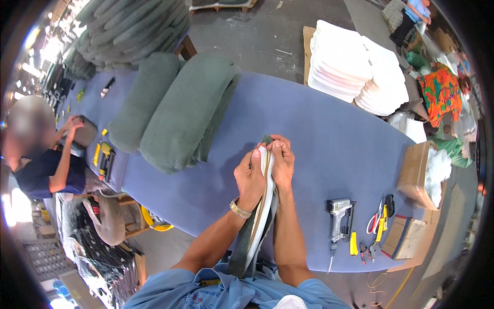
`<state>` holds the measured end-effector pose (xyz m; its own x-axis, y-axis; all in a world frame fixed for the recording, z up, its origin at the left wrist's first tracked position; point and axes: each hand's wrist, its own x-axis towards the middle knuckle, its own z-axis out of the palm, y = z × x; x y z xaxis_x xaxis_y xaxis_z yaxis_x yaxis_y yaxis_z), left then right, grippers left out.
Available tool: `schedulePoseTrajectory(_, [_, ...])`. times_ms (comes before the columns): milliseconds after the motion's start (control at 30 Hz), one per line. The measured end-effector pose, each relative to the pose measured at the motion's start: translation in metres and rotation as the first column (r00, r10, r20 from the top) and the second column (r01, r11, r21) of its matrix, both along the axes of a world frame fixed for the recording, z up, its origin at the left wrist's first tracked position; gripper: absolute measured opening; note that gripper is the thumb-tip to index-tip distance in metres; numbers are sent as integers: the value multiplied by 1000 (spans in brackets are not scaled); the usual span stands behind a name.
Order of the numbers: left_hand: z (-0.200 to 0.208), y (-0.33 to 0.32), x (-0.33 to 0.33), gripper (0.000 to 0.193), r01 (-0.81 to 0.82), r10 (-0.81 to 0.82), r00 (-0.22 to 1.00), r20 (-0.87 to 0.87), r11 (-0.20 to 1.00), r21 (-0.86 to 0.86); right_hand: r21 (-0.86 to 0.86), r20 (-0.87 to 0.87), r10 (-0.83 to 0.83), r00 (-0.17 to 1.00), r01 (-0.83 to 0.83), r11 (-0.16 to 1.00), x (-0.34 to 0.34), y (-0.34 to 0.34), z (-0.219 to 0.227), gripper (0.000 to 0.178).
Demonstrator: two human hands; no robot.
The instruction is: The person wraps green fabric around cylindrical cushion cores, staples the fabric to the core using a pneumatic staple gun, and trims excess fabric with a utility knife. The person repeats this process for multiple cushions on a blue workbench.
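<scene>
At the far left of the blue table, a co-worker has both hands on a small grey block, with a nail gun lying close by. Next come two bundles of dark green cloth, side by side. Near the middle, the person's left hand, a watch on its wrist, pinches one edge of a long strip, thumb on top with no visible gap; the right hand pinches the other edge just beside it (the fingertips underneath are hidden). The strip, dark green with a white band and a brown line, hangs from the hands toward the shirt. It looks light, soft and floppy, unlikely to break but apt to twist, so it is probably best held by both edges near its top end. Farther right lie another nail gun, scissors and a cardboard box with white stuffing.
</scene>
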<state>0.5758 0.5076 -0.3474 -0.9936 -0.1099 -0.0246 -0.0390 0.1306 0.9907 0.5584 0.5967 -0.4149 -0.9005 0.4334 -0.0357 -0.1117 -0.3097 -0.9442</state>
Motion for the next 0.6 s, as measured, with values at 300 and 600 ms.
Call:
schedulePoseTrajectory(300, [-8, -19, 5, 31, 144, -139, 981, -132, 989, 32, -92, -13, 43, 999, -44, 995, 15, -7, 5, 33])
schedulePoseTrajectory(600, [-74, -23, -89, 56, 467, -497, 867, -36, 785, 407, 345, 84, -18, 996, -12, 938, 3, 4, 26, 24])
